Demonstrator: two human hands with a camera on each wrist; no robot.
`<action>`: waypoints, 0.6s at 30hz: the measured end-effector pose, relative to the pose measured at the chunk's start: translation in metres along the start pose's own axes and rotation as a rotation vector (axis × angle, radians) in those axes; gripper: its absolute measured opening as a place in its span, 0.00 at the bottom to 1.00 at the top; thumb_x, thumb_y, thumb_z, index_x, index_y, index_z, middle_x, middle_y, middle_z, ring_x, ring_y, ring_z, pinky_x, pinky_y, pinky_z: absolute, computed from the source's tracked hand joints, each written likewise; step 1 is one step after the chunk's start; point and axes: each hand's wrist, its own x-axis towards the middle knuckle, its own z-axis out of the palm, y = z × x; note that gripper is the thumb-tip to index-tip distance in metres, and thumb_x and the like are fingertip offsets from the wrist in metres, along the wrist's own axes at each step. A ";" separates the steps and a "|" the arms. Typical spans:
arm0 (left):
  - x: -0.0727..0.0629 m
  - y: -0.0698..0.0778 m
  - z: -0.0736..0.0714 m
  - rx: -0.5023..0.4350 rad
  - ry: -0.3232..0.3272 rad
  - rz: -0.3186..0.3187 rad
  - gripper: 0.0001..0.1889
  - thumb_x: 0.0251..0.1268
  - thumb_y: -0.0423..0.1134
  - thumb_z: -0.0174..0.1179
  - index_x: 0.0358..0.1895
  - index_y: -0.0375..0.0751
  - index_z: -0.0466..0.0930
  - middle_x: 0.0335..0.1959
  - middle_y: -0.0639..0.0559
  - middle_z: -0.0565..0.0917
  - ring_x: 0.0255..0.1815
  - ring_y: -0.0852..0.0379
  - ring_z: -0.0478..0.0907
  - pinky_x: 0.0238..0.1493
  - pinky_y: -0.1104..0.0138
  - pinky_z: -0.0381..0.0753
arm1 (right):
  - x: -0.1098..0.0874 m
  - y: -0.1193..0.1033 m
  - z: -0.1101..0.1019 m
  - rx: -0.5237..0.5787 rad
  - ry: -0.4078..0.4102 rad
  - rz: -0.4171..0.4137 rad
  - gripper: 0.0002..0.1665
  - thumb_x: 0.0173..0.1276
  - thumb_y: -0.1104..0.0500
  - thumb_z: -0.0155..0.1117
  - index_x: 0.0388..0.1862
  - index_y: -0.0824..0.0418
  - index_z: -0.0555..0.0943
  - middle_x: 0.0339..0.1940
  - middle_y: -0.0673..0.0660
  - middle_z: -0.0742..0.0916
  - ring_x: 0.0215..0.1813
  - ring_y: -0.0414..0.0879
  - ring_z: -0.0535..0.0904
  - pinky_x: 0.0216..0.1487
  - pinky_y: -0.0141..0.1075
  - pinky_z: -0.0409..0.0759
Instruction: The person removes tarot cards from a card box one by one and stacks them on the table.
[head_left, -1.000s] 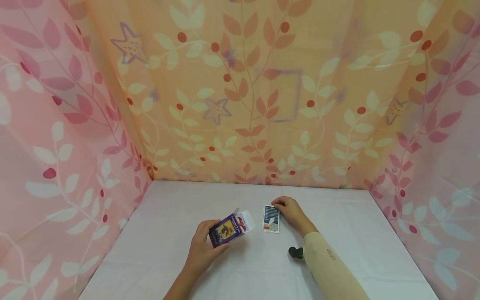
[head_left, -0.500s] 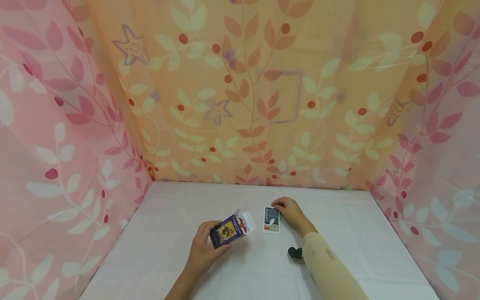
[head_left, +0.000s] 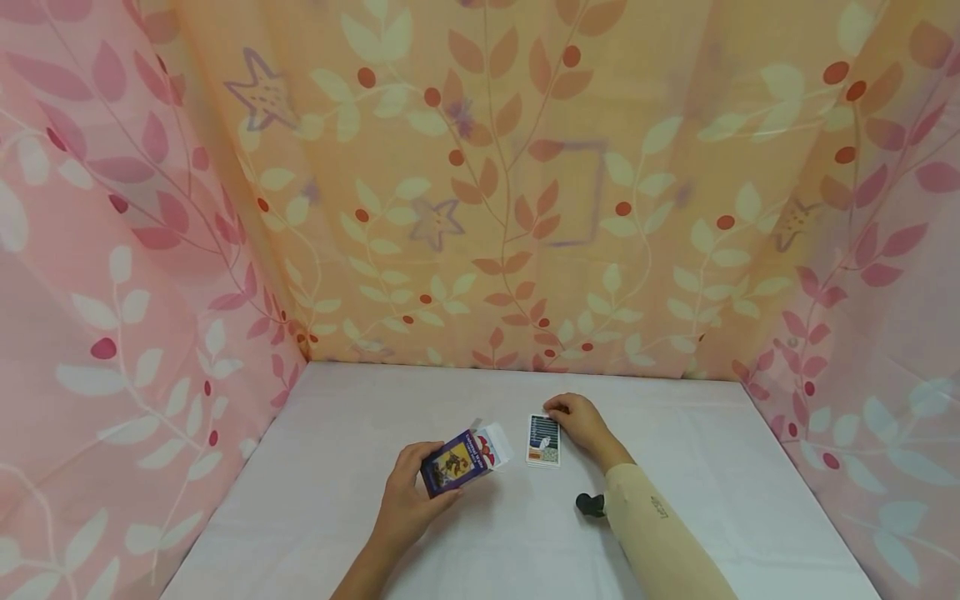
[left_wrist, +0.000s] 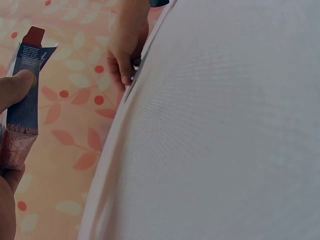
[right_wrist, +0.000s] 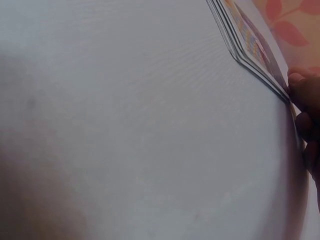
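In the head view my left hand (head_left: 405, 500) grips a dark purple card box (head_left: 454, 463) with a yellow picture, thumb below and fingers along its upper edge. A pale flap stands open at the box's right end. The left wrist view shows the narrow blue side of the box (left_wrist: 24, 100) with my thumb across it. To the right, a small stack of picture cards (head_left: 543, 442) lies on the table. My right hand (head_left: 583, 425) pinches the stack's far right corner. Several layered card edges (right_wrist: 255, 62) show in the right wrist view, fingertips at one corner.
A white cloth covers the table (head_left: 315, 500). Patterned curtains stand behind it (head_left: 495, 208) and along both sides. A small black object (head_left: 590, 505) sticks out beside the beige right sleeve (head_left: 660, 525).
Both hands and the box stay nearly still. At the stack's near edge, the lower cards now show slightly more, and its top edge sits a little nearer.
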 end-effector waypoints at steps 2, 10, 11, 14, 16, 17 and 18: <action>0.000 0.000 0.000 -0.001 0.000 -0.002 0.41 0.43 0.40 0.85 0.64 0.64 0.74 0.60 0.65 0.75 0.61 0.64 0.74 0.67 0.51 0.77 | 0.000 0.000 0.000 -0.001 0.002 0.002 0.08 0.73 0.62 0.66 0.47 0.56 0.88 0.47 0.53 0.89 0.55 0.51 0.82 0.65 0.53 0.77; 0.001 0.002 0.000 -0.004 0.000 -0.002 0.41 0.43 0.41 0.85 0.65 0.54 0.76 0.60 0.65 0.75 0.61 0.64 0.74 0.67 0.51 0.77 | -0.004 -0.005 -0.004 0.031 0.016 0.047 0.09 0.75 0.59 0.65 0.50 0.56 0.87 0.50 0.53 0.88 0.57 0.51 0.80 0.66 0.53 0.77; 0.001 0.002 0.000 -0.003 0.001 -0.001 0.40 0.43 0.41 0.85 0.65 0.55 0.76 0.60 0.65 0.75 0.61 0.64 0.74 0.67 0.52 0.77 | -0.005 -0.006 -0.005 0.030 0.020 0.048 0.09 0.75 0.59 0.65 0.51 0.56 0.86 0.50 0.53 0.88 0.56 0.50 0.80 0.66 0.53 0.77; 0.001 0.002 0.000 -0.002 0.002 0.000 0.40 0.42 0.40 0.85 0.64 0.59 0.76 0.60 0.65 0.75 0.61 0.64 0.74 0.67 0.52 0.77 | -0.009 -0.009 -0.006 0.045 0.031 0.060 0.10 0.75 0.59 0.64 0.51 0.57 0.86 0.49 0.53 0.87 0.54 0.50 0.79 0.64 0.52 0.78; 0.001 0.001 0.001 -0.003 0.004 0.000 0.40 0.42 0.40 0.85 0.64 0.59 0.76 0.59 0.64 0.75 0.61 0.64 0.74 0.67 0.51 0.77 | -0.013 -0.011 -0.007 0.058 0.043 0.066 0.11 0.76 0.58 0.63 0.52 0.58 0.86 0.49 0.53 0.87 0.54 0.50 0.79 0.64 0.52 0.78; 0.000 0.001 0.001 -0.004 0.004 -0.001 0.40 0.42 0.40 0.85 0.64 0.58 0.76 0.59 0.64 0.76 0.61 0.63 0.74 0.67 0.51 0.77 | -0.015 -0.012 -0.007 0.065 0.050 0.068 0.11 0.76 0.58 0.63 0.52 0.58 0.86 0.49 0.54 0.87 0.55 0.51 0.79 0.64 0.52 0.78; 0.000 0.000 0.001 -0.003 0.004 -0.001 0.40 0.42 0.40 0.85 0.64 0.57 0.76 0.59 0.64 0.76 0.61 0.63 0.74 0.66 0.51 0.77 | -0.017 -0.014 -0.007 0.073 0.056 0.077 0.11 0.76 0.57 0.63 0.52 0.58 0.86 0.50 0.54 0.87 0.55 0.51 0.79 0.65 0.52 0.78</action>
